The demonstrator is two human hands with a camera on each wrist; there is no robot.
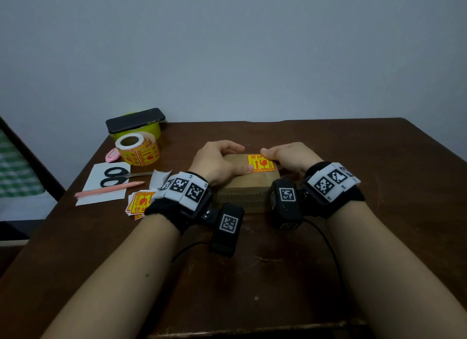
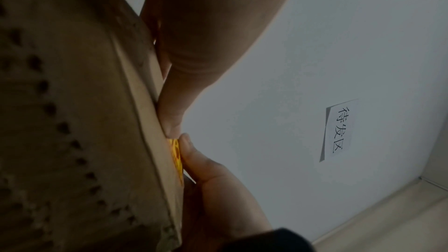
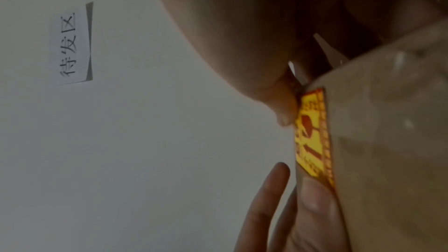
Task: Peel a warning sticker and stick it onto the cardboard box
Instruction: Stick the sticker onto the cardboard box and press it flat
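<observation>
A flat cardboard box [image 1: 242,187] lies mid-table. On its top, toward the far right, sits a yellow and red warning sticker [image 1: 260,163]. My left hand [image 1: 219,161] rests on the box's left part, its thumb pressing the sticker's near left corner. In the right wrist view that thumb [image 3: 312,202] lies flat on the sticker [image 3: 312,137] and one finger is straight, off the box [image 3: 387,141]. My right hand [image 1: 288,156] covers the sticker's right side, its thumb pressing the far edge. In the left wrist view both thumbs meet at the sticker [image 2: 175,154].
Left of the box lie loose stickers [image 1: 139,202], a curled backing slip [image 1: 159,178], scissors [image 1: 116,177] and a pink pencil [image 1: 108,188] on white paper. Behind them stand a sticker roll [image 1: 137,149], a pink cutter [image 1: 111,155] and a phone [image 1: 135,120] on yellow tape.
</observation>
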